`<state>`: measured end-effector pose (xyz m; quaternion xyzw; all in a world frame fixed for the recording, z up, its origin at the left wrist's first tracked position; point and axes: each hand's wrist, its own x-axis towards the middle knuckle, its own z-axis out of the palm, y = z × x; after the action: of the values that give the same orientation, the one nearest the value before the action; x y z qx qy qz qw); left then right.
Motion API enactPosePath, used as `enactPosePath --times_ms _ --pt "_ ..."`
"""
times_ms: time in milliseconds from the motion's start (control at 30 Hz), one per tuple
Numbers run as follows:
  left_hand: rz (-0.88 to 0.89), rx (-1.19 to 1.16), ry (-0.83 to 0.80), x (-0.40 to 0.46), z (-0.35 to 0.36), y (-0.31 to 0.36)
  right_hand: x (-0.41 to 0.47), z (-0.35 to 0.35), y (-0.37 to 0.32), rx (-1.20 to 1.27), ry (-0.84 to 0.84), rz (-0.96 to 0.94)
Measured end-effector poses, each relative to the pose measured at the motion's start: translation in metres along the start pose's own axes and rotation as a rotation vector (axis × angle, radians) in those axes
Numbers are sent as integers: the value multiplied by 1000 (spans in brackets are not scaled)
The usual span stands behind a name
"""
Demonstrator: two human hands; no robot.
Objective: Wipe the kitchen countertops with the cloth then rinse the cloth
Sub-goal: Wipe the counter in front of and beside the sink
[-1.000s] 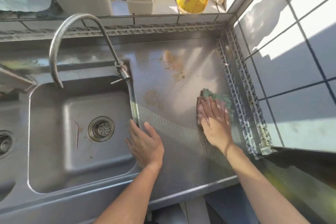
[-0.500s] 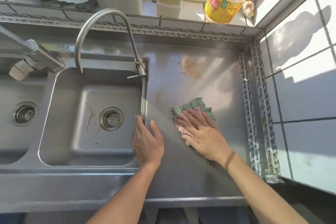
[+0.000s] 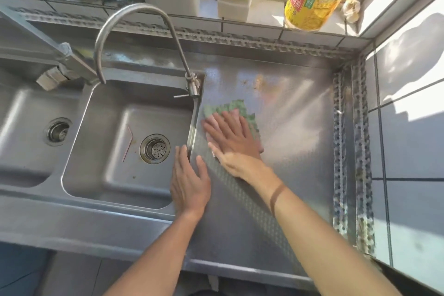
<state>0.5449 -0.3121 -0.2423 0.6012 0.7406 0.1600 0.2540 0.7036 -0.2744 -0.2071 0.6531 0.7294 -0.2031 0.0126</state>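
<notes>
Sink (image 3: 113, 173) of stainless steel, with a curved gooseneck tap (image 3: 134, 31), lies at left. Left hand (image 3: 189, 182) rests flat and empty on the sink's right rim, fingers straight. Just beside it, right hand (image 3: 231, 138) presses straight, spread fingers onto the green textured cloth (image 3: 230, 108), pinning it to the steel countertop (image 3: 288, 175) beside the rim. Cloth's long axis runs roughly left to right. Orange stain (image 3: 264, 86) lies beyond the fingertips, toward the back wall; judged, the next stroke heads there.
</notes>
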Motion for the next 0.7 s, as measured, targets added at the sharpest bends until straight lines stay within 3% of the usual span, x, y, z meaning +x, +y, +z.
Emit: enactPosePath --times_ms 100,200,400,533,633,700 --pt "11 8 -7 -1 -2 0 -39 10 12 27 -44 -86" --pt "7 2 -11 -1 -2 2 -63 8 39 9 -2 63" --pt "-8 10 -10 -1 -3 4 27 -18 39 60 87 308" --pt "-6 19 -8 0 -3 4 66 -13 -1 36 66 124" --pt "-11 21 -15 0 -4 2 30 4 -9 -13 6 -78" --pt "-10 17 -31 1 -5 3 -11 11 6 20 -14 -99"
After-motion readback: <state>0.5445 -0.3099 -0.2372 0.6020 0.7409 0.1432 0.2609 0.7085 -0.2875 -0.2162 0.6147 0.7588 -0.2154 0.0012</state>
